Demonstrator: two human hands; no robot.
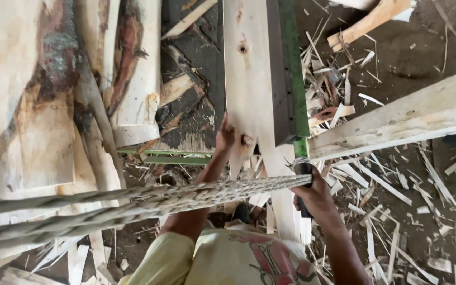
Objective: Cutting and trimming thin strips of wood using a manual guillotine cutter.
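Note:
My left hand (225,138) presses flat against the left edge of a long pale wooden plank (249,79) that runs away from me. My right hand (312,196) is closed around a black handle (303,174) at the near end of a green metal bar (291,63) that lies along the plank's right side. A thick twisted rope (133,203) is tied at that handle and stretches off to the left across my arm.
Large rough logs and slabs (38,95) lie at the left. A second pale beam (397,119) angles off to the right. Wood splinters and offcuts (386,211) litter the dark ground. A thin green rail (170,157) runs below the logs.

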